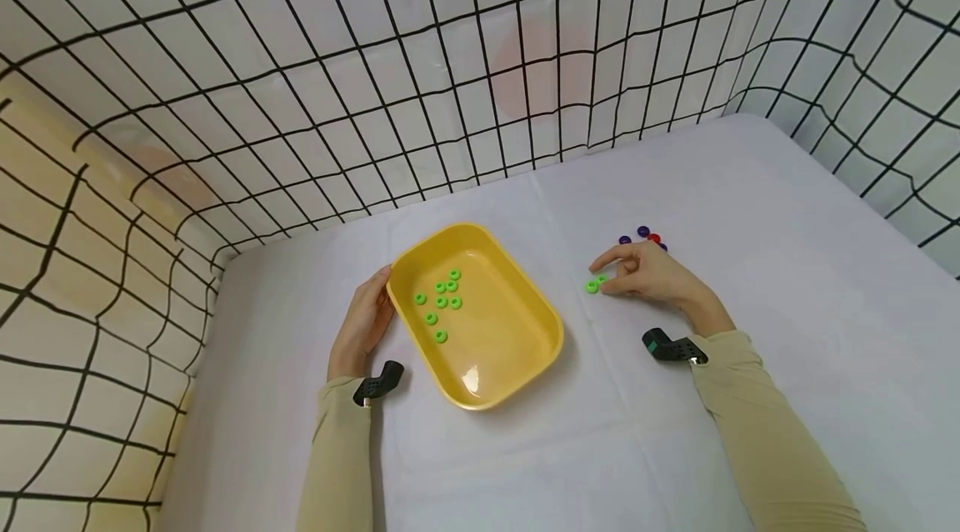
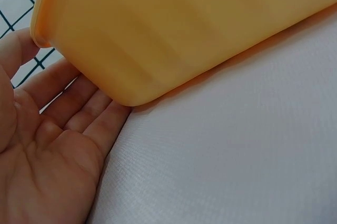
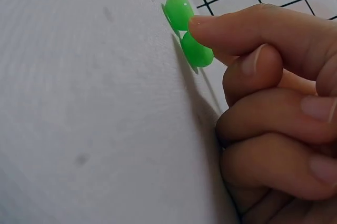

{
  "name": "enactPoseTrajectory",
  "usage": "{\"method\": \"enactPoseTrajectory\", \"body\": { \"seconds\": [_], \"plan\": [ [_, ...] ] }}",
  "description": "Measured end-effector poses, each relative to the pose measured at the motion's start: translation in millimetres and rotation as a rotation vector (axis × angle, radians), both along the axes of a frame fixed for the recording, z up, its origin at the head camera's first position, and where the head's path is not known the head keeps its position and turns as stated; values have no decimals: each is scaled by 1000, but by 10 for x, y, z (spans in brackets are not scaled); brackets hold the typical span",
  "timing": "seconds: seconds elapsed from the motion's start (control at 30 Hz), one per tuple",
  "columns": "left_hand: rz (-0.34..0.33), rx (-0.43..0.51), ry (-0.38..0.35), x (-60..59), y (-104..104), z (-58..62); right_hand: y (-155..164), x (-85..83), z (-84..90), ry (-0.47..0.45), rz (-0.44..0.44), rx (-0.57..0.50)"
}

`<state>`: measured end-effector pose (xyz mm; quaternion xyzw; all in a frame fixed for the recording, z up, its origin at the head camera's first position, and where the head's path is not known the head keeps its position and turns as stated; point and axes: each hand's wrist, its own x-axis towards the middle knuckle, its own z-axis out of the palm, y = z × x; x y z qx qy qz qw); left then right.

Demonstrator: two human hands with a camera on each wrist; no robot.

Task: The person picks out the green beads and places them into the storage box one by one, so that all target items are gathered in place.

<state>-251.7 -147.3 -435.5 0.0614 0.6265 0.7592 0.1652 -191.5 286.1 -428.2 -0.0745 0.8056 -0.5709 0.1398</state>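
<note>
A yellow tray (image 1: pixel 525 323) lies on the white cloth with several green rings (image 1: pixel 441 302) inside. My left hand (image 1: pixel 365 319) holds its left corner. In the left wrist view, the thumb is at the rim and the fingers (image 2: pixel 89 103) lie against the outer wall. To the tray's right, my right hand (image 1: pixel 648 272) is over two green rings (image 1: pixel 592 287) on the cloth. One fingertip touches them in the right wrist view, where the green rings (image 3: pixel 197 50) sit side by side. The other fingers (image 3: pixel 274 113) are curled and hold nothing visible.
Just beyond the right hand lie several dark blue pieces (image 1: pixel 643 231) and a red piece (image 1: pixel 655 238), partly hidden by the hand. Black wire mesh (image 1: pixel 450 90) walls stand behind the table and along both sides.
</note>
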Motion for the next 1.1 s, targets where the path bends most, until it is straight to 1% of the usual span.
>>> {"method": "enactPoseTrajectory", "body": {
  "seconds": [0.1,0.33,0.77,0.97,1.1],
  "plan": [
    [4,6,-2,4,2,-2,-4,5,-2,-7,-23,19],
    [7,-1,-28,4,1,-6,-66,20,-8,13,-75,119],
    [17,4,-22,-1,12,3,-72,-4,-21,-19,-112,128],
    [3,1,-23,-8,2,-4,-72,-7,-20,-24,-119,118],
    [-3,3,-5,-17,-8,-12,-71,-2,-14,-18,-121,121]
  ]
}}
